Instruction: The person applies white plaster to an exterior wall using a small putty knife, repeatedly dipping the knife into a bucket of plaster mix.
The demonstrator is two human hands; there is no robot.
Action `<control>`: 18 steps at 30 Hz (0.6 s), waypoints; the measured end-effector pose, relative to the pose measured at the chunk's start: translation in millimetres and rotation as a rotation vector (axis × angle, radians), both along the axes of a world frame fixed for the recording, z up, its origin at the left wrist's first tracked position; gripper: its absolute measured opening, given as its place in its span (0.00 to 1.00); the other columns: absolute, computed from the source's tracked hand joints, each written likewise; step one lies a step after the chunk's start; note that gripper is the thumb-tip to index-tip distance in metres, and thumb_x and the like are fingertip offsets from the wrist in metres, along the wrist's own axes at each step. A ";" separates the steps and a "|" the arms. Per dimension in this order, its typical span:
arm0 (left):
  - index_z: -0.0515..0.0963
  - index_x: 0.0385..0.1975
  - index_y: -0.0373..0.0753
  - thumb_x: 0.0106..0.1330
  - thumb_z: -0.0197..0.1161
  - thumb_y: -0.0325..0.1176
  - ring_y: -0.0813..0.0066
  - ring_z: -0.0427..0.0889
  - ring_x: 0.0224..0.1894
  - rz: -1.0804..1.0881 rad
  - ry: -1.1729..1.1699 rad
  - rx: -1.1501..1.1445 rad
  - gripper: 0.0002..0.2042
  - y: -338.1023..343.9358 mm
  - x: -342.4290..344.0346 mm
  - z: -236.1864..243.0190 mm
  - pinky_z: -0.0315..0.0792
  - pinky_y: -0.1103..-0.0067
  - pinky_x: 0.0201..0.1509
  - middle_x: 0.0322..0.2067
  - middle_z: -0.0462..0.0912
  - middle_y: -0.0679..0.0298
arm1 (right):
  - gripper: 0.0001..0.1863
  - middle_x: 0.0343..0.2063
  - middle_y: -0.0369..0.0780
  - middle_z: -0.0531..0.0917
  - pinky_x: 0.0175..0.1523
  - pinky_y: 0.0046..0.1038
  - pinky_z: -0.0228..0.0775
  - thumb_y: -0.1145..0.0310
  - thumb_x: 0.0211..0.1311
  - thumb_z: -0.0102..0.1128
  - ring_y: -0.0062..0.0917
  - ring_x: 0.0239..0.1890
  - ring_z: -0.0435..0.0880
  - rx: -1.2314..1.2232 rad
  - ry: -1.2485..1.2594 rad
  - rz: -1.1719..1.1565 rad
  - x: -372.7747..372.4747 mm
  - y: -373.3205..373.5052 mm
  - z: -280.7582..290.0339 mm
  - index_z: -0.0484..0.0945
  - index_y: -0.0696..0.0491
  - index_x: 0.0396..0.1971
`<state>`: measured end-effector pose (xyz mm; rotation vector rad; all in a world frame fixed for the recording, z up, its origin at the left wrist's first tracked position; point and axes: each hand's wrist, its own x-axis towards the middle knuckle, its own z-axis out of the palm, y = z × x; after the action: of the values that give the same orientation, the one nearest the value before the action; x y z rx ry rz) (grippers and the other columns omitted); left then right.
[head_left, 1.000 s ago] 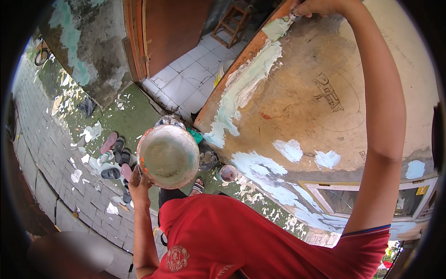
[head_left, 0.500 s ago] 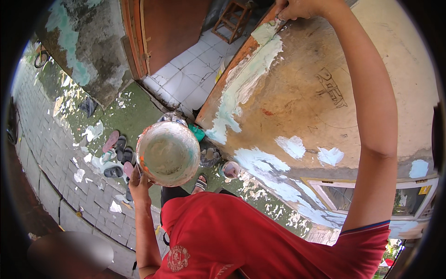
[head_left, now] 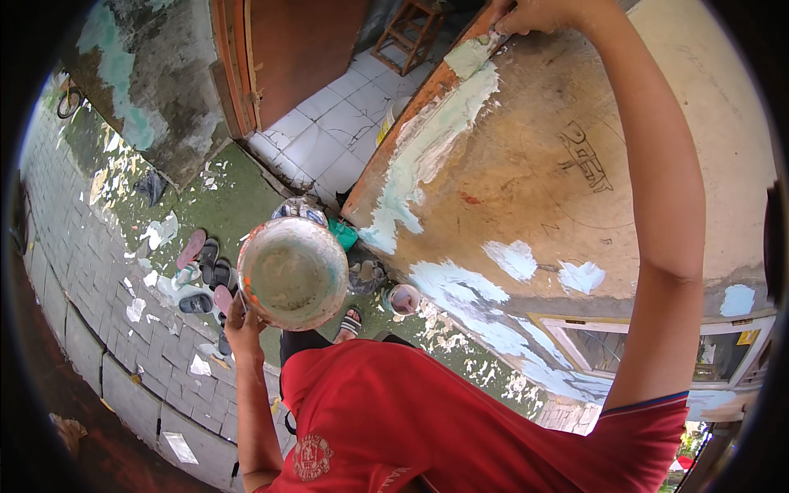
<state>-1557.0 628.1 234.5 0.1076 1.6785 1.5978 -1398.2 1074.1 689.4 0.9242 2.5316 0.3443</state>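
My left hand (head_left: 244, 326) grips the near left rim of a round, paint-stained bowl (head_left: 293, 274), fingers hooked over its edge. Greyish-green residue coats the inside of the bowl. At the top, my right hand (head_left: 526, 16) is closed on what looks like a putty knife (head_left: 468, 56), its flat end covered in pale green putty. That flat end lies against the wall beside the wooden door frame (head_left: 398, 123). A long strip of pale green putty (head_left: 415, 160) runs down the tan wall (head_left: 534, 148) along this frame. The knife's handle is mostly hidden in my fingers.
A small bucket (head_left: 403, 300) and a bundled bag (head_left: 366, 278) stand at the wall's foot. Several sandals (head_left: 205, 271) and paint flakes lie on the ground at left. A framed window (head_left: 649, 349) sits low at right. Past the doorway, a wooden stool (head_left: 408, 37) stands on white tiles.
The bowl and my left hand have shifted slightly left in view. My right hand stays almost in place at the door frame. A blurred shape at the lower left is gone from view.
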 end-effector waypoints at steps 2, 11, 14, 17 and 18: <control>0.71 0.64 0.36 0.68 0.55 0.25 0.72 0.84 0.47 -0.005 0.005 0.007 0.23 2.3 0.2 -2.8 0.83 0.76 0.43 0.56 0.79 0.61 | 0.16 0.31 0.45 0.89 0.40 0.32 0.78 0.61 0.52 0.70 0.31 0.32 0.88 -0.004 0.015 0.054 6.9 9.7 -8.8 0.88 0.56 0.38; 0.68 0.66 0.33 0.66 0.50 0.27 0.70 0.84 0.50 -0.028 0.028 -0.010 0.26 5.2 3.0 0.9 0.83 0.75 0.43 0.58 0.77 0.59 | 0.17 0.33 0.48 0.88 0.44 0.37 0.78 0.58 0.51 0.69 0.38 0.36 0.88 0.076 -0.001 0.098 5.4 7.5 -34.1 0.88 0.55 0.37; 0.69 0.66 0.33 0.66 0.50 0.27 0.70 0.84 0.50 -0.031 0.024 -0.019 0.26 5.0 2.8 -1.4 0.83 0.75 0.43 0.58 0.78 0.59 | 0.18 0.33 0.48 0.88 0.44 0.38 0.78 0.56 0.51 0.69 0.40 0.36 0.88 0.087 0.012 0.035 3.4 -6.1 -41.0 0.88 0.53 0.36; 0.70 0.65 0.35 0.68 0.54 0.26 0.74 0.84 0.47 -0.014 -0.003 0.003 0.24 2.5 2.1 -4.8 0.82 0.77 0.42 0.55 0.79 0.61 | 0.17 0.32 0.49 0.88 0.44 0.39 0.78 0.56 0.51 0.69 0.40 0.36 0.88 0.078 0.016 0.000 0.7 -9.0 -50.3 0.88 0.52 0.36; 0.70 0.65 0.36 0.70 0.56 0.26 0.76 0.84 0.45 -0.006 -0.015 0.016 0.22 1.3 2.1 -5.5 0.82 0.78 0.41 0.54 0.80 0.62 | 0.17 0.32 0.49 0.87 0.44 0.39 0.78 0.56 0.51 0.70 0.40 0.36 0.88 0.079 0.012 -0.007 0.9 -8.3 -55.3 0.89 0.52 0.35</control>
<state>-1554.9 629.4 229.1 0.1080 1.6525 1.6039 -1397.3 1065.9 634.1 0.9670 2.5412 0.4407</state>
